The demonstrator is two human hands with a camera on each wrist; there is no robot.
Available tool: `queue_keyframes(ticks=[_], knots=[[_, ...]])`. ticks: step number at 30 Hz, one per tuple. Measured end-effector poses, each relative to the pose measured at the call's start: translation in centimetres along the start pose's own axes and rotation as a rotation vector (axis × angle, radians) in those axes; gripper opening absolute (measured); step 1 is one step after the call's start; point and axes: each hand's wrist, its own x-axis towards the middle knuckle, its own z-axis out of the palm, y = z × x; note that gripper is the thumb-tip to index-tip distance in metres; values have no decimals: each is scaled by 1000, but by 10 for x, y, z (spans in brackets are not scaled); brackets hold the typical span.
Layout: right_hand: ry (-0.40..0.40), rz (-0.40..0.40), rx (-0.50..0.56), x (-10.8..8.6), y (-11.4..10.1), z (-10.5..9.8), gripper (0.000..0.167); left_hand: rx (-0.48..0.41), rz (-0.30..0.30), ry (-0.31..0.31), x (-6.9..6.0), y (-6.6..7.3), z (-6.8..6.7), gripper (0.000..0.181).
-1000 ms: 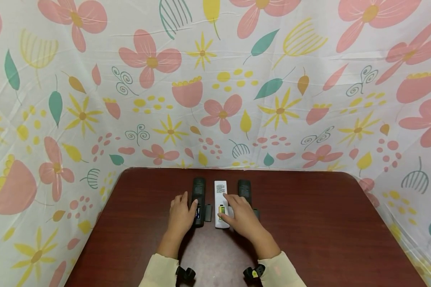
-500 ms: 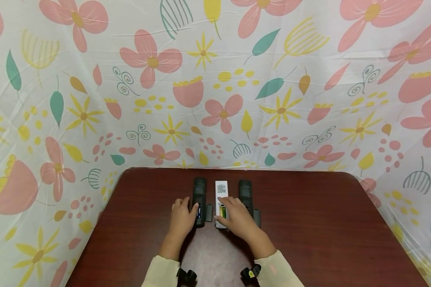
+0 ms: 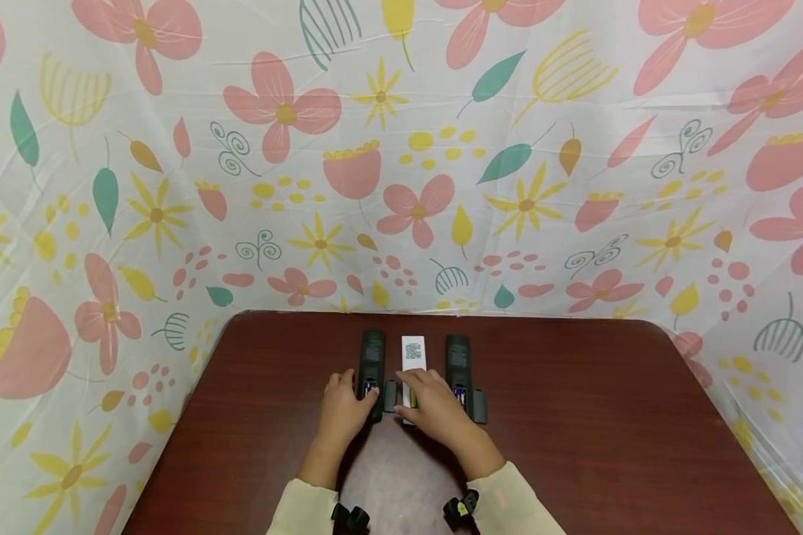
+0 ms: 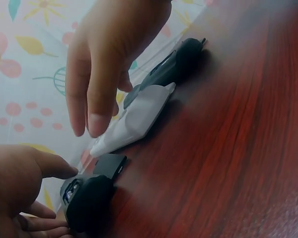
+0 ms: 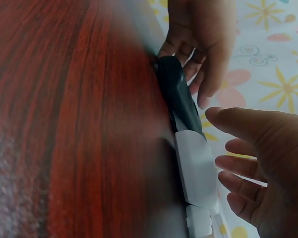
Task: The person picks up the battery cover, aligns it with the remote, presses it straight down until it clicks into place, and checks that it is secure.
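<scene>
My left hand (image 3: pixel 343 407) is at the left black remote control (image 3: pixel 373 355). Its fingers lie along the remote's left side and its thumb reaches over the uncovered battery compartment (image 4: pixel 72 191); whether the thumb touches is unclear. Beside that remote lies a dark battery cover (image 3: pixel 390 397). My right hand (image 3: pixel 438 410) hovers over a white remote control (image 3: pixel 413 348), fingers loosely bent and nothing held. The hand hides most of its lower half, though a yellow-green strip of battery shows. In the right wrist view a small white cover (image 5: pixel 198 220) lies by the white remote.
A second black remote control (image 3: pixel 459 357) lies to the right, its battery compartment uncovered, with a dark cover (image 3: pixel 479 407) beside it. All rest on a reddish-brown wooden table (image 3: pixel 595 431). A flower-printed cloth (image 3: pixel 418 245) stands along the table's back and sides.
My right hand has moved left across the white remote, uncovering the right remote's compartment and cover to view. The left thumb has shifted right over the left remote's compartment. The remotes stay put.
</scene>
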Motion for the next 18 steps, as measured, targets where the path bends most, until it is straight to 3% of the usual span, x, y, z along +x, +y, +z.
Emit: queue_keyframes(ticks=[9,18], knots=[[-20,-31,-17,9,-3,3,65,16,2,-21,-1,0,-3,75],[-35,-50,-129,17,-9,5,62,18,10,-31,-2,-1,-2,64]])
